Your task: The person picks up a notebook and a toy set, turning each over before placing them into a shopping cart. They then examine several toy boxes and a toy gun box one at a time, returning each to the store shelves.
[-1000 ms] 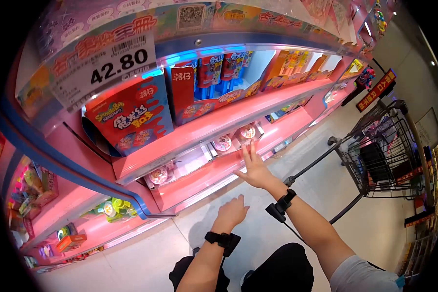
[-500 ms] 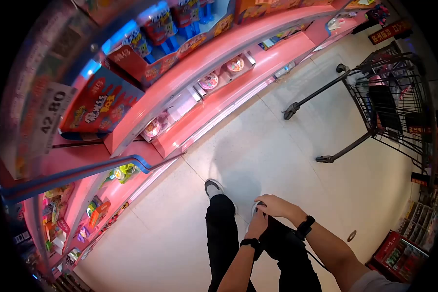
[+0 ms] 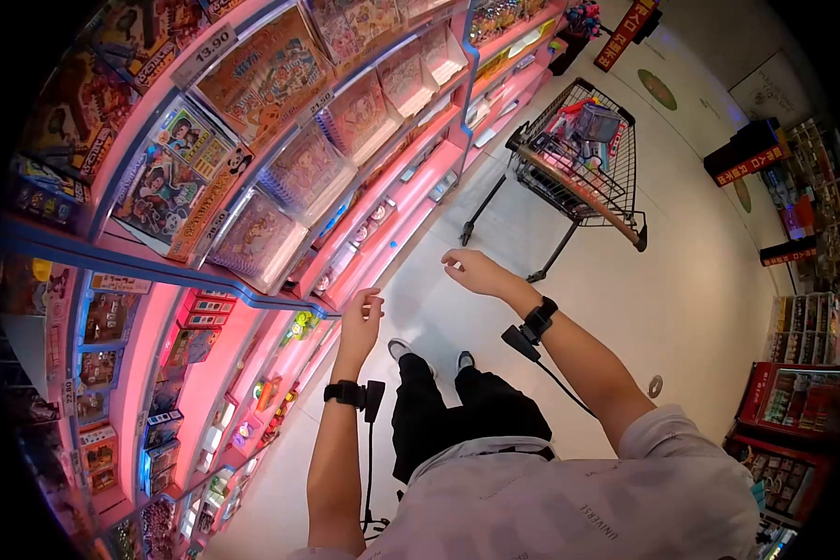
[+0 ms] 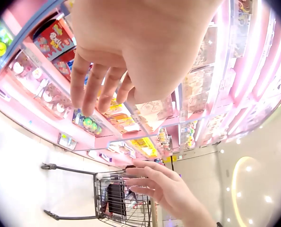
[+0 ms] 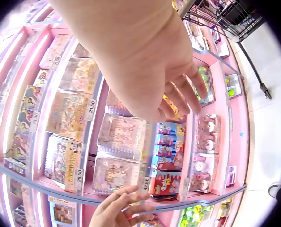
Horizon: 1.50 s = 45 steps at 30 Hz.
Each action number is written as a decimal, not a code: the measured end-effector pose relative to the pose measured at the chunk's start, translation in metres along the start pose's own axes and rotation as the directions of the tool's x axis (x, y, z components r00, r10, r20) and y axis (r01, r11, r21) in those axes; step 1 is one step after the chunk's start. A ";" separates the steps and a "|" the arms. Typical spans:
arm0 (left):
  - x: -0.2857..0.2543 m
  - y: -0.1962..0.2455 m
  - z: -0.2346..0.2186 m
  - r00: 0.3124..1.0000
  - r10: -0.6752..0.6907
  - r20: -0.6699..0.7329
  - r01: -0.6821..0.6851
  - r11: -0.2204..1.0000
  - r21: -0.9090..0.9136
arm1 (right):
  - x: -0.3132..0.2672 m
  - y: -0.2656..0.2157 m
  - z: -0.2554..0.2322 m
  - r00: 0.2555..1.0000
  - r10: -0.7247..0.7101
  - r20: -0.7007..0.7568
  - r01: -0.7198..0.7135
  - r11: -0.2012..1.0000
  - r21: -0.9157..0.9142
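Note:
My left hand (image 3: 361,322) hangs in the air before the pink shelves, its fingers loosely bent and holding nothing. To its right my right hand (image 3: 483,275) is raised over the floor, also empty, with relaxed fingers. The hands are apart. In the left wrist view the left hand (image 4: 131,47) fills the top, and the right hand (image 4: 171,191) is lower down. The right wrist view has the right hand (image 5: 145,61) above shelves of boxed notebooks (image 5: 121,135), with the left hand (image 5: 119,210) at the bottom.
Pink shelves (image 3: 411,247) with packaged goods curve along the left. A wire shopping cart (image 3: 579,168) holding items stands ahead of the right hand. Red display cases (image 3: 793,401) line the right side. Pale floor (image 3: 663,308) lies between.
The hands, together near the knees half a second ago, are now raised and apart. The head view takes in more upper shelves and the shirt; the cart appears nearer the middle.

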State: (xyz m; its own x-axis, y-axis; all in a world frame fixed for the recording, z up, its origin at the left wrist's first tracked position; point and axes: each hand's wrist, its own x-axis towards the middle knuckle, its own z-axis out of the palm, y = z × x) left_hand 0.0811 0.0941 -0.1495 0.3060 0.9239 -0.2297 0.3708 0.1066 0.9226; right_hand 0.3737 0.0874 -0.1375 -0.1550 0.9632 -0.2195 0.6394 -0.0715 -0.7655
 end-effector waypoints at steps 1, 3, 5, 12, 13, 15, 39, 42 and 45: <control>-0.009 0.002 -0.008 1.000 -0.014 -0.010 0.013 0.998 -0.067 | -0.005 -0.018 -0.007 1.000 0.011 -0.012 -0.010 0.998 0.059; -0.028 0.014 -0.016 0.998 0.067 -0.004 -0.067 0.995 0.074 | -0.014 -0.030 -0.010 0.999 0.025 -0.033 -0.022 0.996 0.083; -0.048 0.007 -0.016 0.992 0.109 0.069 -0.120 0.977 0.174 | -0.035 -0.024 0.002 0.997 0.068 -0.027 -0.065 0.992 0.106; -0.007 -0.056 0.008 0.835 -0.219 0.505 -0.148 0.794 0.589 | -0.111 -0.010 0.004 0.950 0.312 -0.007 -0.304 0.931 0.200; 0.008 -0.035 0.009 0.809 -0.198 0.554 -0.203 0.790 0.578 | -0.120 -0.005 -0.001 0.939 0.336 -0.076 -0.319 0.931 0.176; 0.024 0.015 0.004 0.765 -0.185 0.617 -0.252 0.795 0.552 | -0.134 0.000 0.002 0.907 0.385 -0.173 -0.353 0.916 0.190; 0.169 0.101 0.127 0.760 -0.115 0.640 -0.445 0.625 0.641 | -0.095 0.226 -0.267 0.274 0.301 -0.913 -0.265 0.937 0.229; 0.188 0.131 0.167 0.755 -0.149 0.639 -0.459 0.576 0.677 | -0.107 0.290 -0.272 0.252 0.238 -0.938 -0.583 0.811 0.049; 0.202 0.153 0.216 0.760 -0.130 0.637 -0.413 0.660 0.627 | -0.107 0.312 -0.256 0.279 0.252 -0.927 -0.638 0.770 0.017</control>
State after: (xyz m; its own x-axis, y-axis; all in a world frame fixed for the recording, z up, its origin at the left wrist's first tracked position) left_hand 0.3893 0.2171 -0.1218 0.7429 0.4546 -0.4914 0.6686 -0.5418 0.5094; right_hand 0.7822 0.0281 -0.1980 0.8155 0.4912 0.3062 0.5785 -0.6738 -0.4598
